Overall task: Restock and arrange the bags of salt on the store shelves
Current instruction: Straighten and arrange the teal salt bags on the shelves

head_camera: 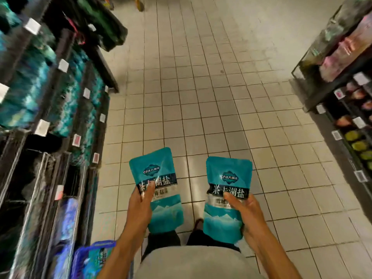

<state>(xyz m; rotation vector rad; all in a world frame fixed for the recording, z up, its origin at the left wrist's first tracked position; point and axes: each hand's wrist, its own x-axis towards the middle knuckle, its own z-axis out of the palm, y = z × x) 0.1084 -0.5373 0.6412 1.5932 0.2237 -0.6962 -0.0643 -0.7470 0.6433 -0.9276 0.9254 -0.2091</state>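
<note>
- You've got one teal salt bag in each hand, both face up over the tiled floor, so the fronts read straight to you.
- Your left hand grips the left bag along its left edge, thumb laid across the dark title band; the bag stands nearly upright.
- Your right hand cradles the right bag from its right side, thumb pressing the clear window strip.
- Holding them by the outer edges looks like a way to keep both labels in view and ready to slot in face-forward.
- Each front carries "CAKA" in the badge at the top, then large white characters, 茶卡湖盐; the smaller print below is too blurred to read.
- At near left, a blue basket holds another teal bag, likely your supply.
- The shelves on the left show teal packs, blurred, with white and red price tags you can't read.
- Shelves at right hold pink and green goods.
</note>
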